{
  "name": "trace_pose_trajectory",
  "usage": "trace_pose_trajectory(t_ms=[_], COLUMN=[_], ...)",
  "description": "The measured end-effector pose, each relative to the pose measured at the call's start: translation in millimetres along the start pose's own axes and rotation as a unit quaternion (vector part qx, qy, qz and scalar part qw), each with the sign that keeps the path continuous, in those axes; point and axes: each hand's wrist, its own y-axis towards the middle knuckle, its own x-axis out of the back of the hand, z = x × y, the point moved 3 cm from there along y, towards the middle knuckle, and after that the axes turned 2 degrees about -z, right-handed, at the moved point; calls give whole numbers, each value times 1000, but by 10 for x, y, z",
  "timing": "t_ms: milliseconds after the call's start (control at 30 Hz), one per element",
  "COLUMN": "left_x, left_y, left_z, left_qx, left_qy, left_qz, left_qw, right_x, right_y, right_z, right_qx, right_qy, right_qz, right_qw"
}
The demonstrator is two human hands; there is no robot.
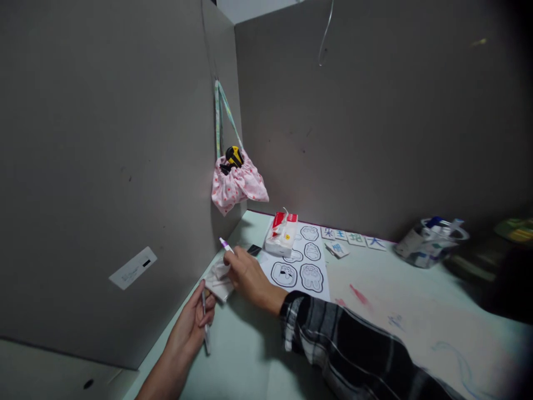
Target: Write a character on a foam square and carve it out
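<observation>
My right hand (250, 278) is closed around a white marker with a purple band (225, 244), its tip pointing up and left. Below that hand lies a crumpled white thing like a tissue or soft packet (219, 280); whether the right fingers also touch it I cannot tell. My left hand (194, 319) is closed on a slim grey pen (206, 333) that slants down across its fingers. Its fingertips meet the near edge of the white thing. A small dark flat object (254, 250) lies just behind my right hand.
A tissue pack (281, 236) rests on a sheet of cartoon outlines (311, 272). Character cards (356, 239) line the back edge, near a pen cup (428, 244). A pink dotted bag (239, 186) hangs in the corner of grey partitions (375, 122). The pale tabletop (375, 322) has coloured marks.
</observation>
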Motion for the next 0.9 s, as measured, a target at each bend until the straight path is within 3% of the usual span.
trace_pose_trajectory(t_ms=[233,300,400,533,700,800,900], left_x=[296,365,321,-35,-596,-928,-1235], left_y=[-229,-329,-455,-556,-577,-426,-140], left_z=[124,234,416,539,669,808,966], left_qx=[41,62,105,88,98,98,88], left_qy=[-75,-78,-65,-1,44,78,116], left_qz=[-47,-32,30,145,223,252,252], left_qw=[995,995,992,985,969,960,957], right_x=[187,287,495,862,1316,1458,1466], right_y=[-169,-291,-489,-733,-1073,-1206,-1233], right_z=[362,433,437,299,31,-245,-597], right_qx=[67,86,90,61,17,-18,-54], right_qy=[72,84,93,93,78,58,43], right_qz=[-35,-40,-57,-96,-134,-143,-143], right_qw=[995,992,990,989,988,988,987])
